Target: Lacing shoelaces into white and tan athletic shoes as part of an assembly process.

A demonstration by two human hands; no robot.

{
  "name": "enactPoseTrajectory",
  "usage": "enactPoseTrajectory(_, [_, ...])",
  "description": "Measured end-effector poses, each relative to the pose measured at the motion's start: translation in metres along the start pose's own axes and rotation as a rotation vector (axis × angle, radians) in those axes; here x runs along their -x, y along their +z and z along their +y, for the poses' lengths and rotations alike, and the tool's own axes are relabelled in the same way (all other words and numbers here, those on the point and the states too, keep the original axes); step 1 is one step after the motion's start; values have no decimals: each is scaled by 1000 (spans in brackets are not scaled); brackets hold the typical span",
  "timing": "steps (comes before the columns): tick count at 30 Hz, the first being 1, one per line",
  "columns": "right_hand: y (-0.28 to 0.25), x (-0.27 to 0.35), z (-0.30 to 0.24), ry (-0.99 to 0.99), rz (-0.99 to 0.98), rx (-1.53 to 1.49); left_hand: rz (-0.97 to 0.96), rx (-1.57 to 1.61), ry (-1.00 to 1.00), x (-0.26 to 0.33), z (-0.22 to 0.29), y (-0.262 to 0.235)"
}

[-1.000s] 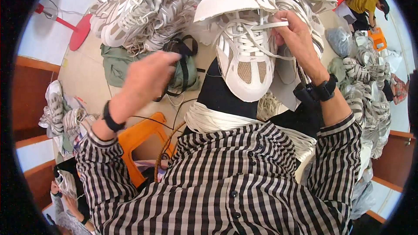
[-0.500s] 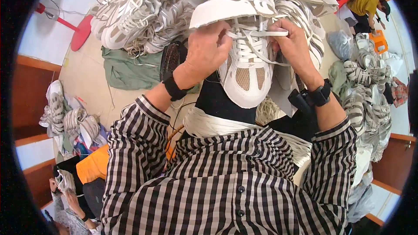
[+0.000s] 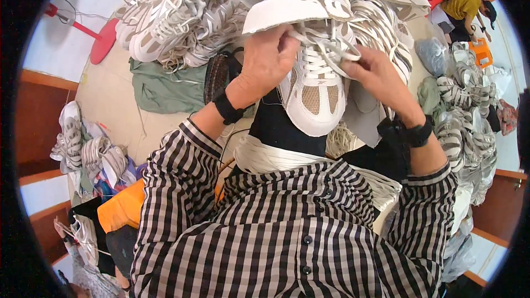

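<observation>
Over a knee (image 3: 270,127), a white lace (image 3: 352,57) is now slackened into a loop.
It is pinched by the right hand (image 3: 382,77); at the sneaker (image 3: 317,99), the left hand (image 3: 261,65) is curled, hold unclear.

Left hand (image 3: 266,59) moved onto shoe (image 3: 318,92); lace (image 3: 358,53) near right hand (image 3: 382,74) curled.

At twelve o'clock, the bare left hand's fingers are partly hidden; at eleven, we see the big tan-and-white shoe heap (image 3: 160,25) cut off.
</observation>
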State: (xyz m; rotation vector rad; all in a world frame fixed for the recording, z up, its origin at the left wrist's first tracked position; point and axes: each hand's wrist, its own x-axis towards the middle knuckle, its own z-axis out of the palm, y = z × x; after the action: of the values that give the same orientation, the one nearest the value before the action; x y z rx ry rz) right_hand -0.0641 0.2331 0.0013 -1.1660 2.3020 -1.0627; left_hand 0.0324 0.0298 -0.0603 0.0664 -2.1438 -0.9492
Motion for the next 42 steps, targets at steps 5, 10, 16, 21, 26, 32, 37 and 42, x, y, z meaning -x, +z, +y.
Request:
enactPoseTrajectory(5, [4, 23, -15, 6, -142, -86, 82, -38, 174, -4, -8, 6])
enactPoseTrajectory(10, [-18, 17, -16, 34, 64, -279, 128, -124, 109, -6, -8, 12])
enactPoseTrajectory(16, [-38, -23, 25, 212, 133, -278, 85, -113, -99, -5, -11, 16])
enactPoseTrajectory(21, [-38, -25, 47, 179, 127, -410, -6, -39, -118, 2, -5, 6])
enactPoseTrajectory(26, [-52, -19, 45, 188, 88, -426, -120, 74, -263, 5, 1, -5])
enactPoseTrajectory(32, [-53, -14, 31, 52, 53, -257, -120, 4, -205, -2, -4, -7])
enactPoseTrajectory(37, [-44, -12, 15, -122, 95, 220, -143, -134, -77, -5, -10, -6])
enactPoseTrajectory(42, [-40, -13, 14, -287, 189, 450, -207, -109, -46, -9, -15, -14])
